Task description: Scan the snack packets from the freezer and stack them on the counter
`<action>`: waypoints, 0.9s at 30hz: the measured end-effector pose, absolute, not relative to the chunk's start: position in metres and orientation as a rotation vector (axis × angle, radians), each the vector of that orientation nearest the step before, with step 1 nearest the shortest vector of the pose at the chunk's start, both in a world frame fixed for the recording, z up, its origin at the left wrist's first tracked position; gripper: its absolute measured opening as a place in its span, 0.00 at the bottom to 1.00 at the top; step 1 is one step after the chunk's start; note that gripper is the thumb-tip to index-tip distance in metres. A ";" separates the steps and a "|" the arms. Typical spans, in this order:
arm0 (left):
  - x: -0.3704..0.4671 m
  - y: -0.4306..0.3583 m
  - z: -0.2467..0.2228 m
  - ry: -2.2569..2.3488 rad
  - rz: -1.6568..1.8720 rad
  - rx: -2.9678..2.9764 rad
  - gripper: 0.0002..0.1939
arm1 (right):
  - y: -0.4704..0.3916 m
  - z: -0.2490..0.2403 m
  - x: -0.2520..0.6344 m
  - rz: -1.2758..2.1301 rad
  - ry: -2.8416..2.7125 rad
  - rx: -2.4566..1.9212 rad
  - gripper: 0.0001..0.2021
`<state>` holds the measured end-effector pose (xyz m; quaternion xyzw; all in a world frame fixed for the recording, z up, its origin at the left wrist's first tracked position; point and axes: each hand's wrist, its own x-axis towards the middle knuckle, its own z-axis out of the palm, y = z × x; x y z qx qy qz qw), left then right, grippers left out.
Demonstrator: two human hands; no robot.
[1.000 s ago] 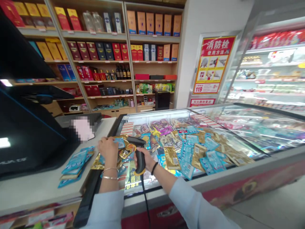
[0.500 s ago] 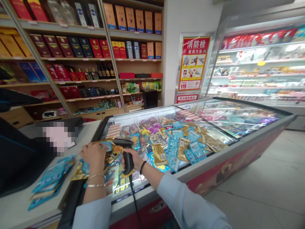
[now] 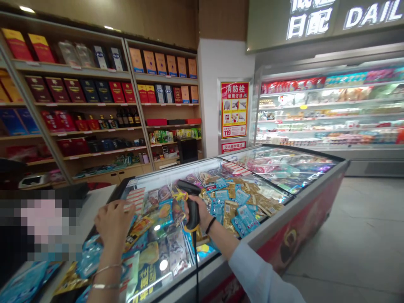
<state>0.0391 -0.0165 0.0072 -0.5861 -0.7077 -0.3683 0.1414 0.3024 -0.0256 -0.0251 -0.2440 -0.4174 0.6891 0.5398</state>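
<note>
My right hand [image 3: 200,212] is wrapped round the grip of a black handheld barcode scanner [image 3: 193,206], its cable hanging down in front of the freezer. The scanner is over the glass top, its head toward the upper left. My left hand [image 3: 113,223] is over the freezer's left edge, palm down, fingers bent and apart; the fingertips are partly hidden and I see nothing held. Close by lie an orange-and-gold packet [image 3: 139,232] and crumpled blue packets [image 3: 91,256]. Farther right, blue packets [image 3: 244,221] and gold packets [image 3: 230,212] are heaped on the glass.
The chest freezer [image 3: 284,214] runs away to the right. At left, a counter [image 3: 94,200] holds more blue packets [image 3: 27,277]; a blurred-out patch covers part of it. Shelves of boxed bottles [image 3: 123,90] stand behind. A lit chiller [image 3: 328,113] stands at back right.
The view has tilted up and shifted. My right hand has carried the scanner away from my left hand, rightward over the glass. My left hand has drawn away from the packets near the scanner.
</note>
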 end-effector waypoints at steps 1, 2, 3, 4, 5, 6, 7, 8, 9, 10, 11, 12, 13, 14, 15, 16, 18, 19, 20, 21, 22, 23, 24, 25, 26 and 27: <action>0.048 -0.017 0.014 -1.991 -1.037 -1.704 0.19 | -0.024 -0.021 0.314 1.617 -0.991 -0.569 0.20; 0.058 -0.017 0.021 -1.930 -1.002 -1.702 0.18 | -0.023 -0.017 0.325 1.590 -0.985 -0.554 0.20; 0.069 -0.018 0.027 -1.872 -0.982 -1.713 0.18 | -0.022 -0.014 0.336 1.556 -0.977 -0.535 0.20; 0.080 -0.019 0.033 -1.827 -0.983 -1.733 0.18 | -0.022 -0.011 0.347 1.533 -0.979 -0.526 0.20; 0.092 -0.020 0.039 -1.785 -0.995 -1.758 0.18 | -0.023 -0.009 0.359 1.509 -0.979 -0.521 0.20; 0.104 -0.021 0.043 -1.748 -1.015 -1.779 0.18 | -0.025 -0.008 0.370 1.481 -0.979 -0.515 0.19; 0.116 -0.021 0.046 -1.714 -1.038 -1.803 0.18 | -0.027 -0.008 0.383 1.452 -0.978 -0.510 0.17; 0.128 -0.021 0.047 -1.683 -1.057 -1.836 0.19 | -0.031 -0.008 0.395 1.420 -0.971 -0.506 0.16; 0.141 -0.021 0.046 -1.658 -1.071 -1.878 0.19 | -0.034 -0.009 0.408 1.382 -0.965 -0.501 0.15; 0.155 -0.020 0.044 -1.640 -1.082 -1.927 0.19 | -0.037 -0.011 0.419 1.347 -0.959 -0.499 0.14; 0.169 -0.018 0.040 -1.629 -1.088 -1.979 0.19 | -0.040 -0.013 0.430 1.319 -0.954 -0.504 0.15; 0.184 -0.016 0.034 -1.621 -1.088 -2.034 0.18 | -0.043 -0.015 0.440 1.299 -0.948 -0.514 0.16; 0.199 -0.015 0.028 -1.615 -1.084 -2.088 0.17 | -0.044 -0.018 0.449 1.282 -0.941 -0.522 0.16; 0.214 -0.013 0.020 -1.608 -1.078 -2.138 0.17 | -0.045 -0.022 0.457 1.265 -0.930 -0.525 0.17; 0.229 -0.012 0.012 -1.598 -1.065 -2.189 0.16 | -0.044 -0.025 0.463 1.252 -0.920 -0.527 0.18; 0.244 -0.010 0.004 -1.590 -1.045 -2.239 0.16 | -0.043 -0.028 0.467 1.241 -0.908 -0.526 0.18; 0.269 -0.008 -0.012 -1.594 -0.999 -2.318 0.16 | -0.040 -0.035 0.473 1.228 -0.884 -0.526 0.17; 0.279 -0.007 -0.020 -1.607 -0.976 -2.351 0.16 | -0.037 -0.038 0.474 1.224 -0.872 -0.526 0.17; 0.288 -0.006 -0.026 -1.620 -0.960 -2.376 0.16 | -0.035 -0.040 0.475 1.221 -0.862 -0.526 0.16; 0.296 -0.005 -0.031 -1.632 -0.942 -2.399 0.16 | -0.032 -0.043 0.475 1.219 -0.854 -0.524 0.16; 0.303 -0.003 -0.036 -1.644 -0.919 -2.419 0.15 | -0.030 -0.046 0.475 1.218 -0.846 -0.519 0.16; 0.309 -0.002 -0.039 -1.654 -0.892 -2.435 0.15 | -0.027 -0.048 0.475 1.219 -0.839 -0.512 0.15; 0.315 0.000 -0.042 -1.664 -0.860 -2.448 0.14 | -0.025 -0.051 0.475 1.223 -0.831 -0.505 0.15; 0.319 0.001 -0.044 -1.677 -0.824 -2.456 0.14 | -0.023 -0.054 0.475 1.231 -0.824 -0.502 0.16; 0.323 0.002 -0.046 -1.692 -0.788 -2.460 0.14 | -0.021 -0.056 0.474 1.239 -0.815 -0.504 0.16; 0.327 0.003 -0.048 -1.708 -0.754 -2.462 0.15 | -0.020 -0.058 0.474 1.248 -0.808 -0.509 0.16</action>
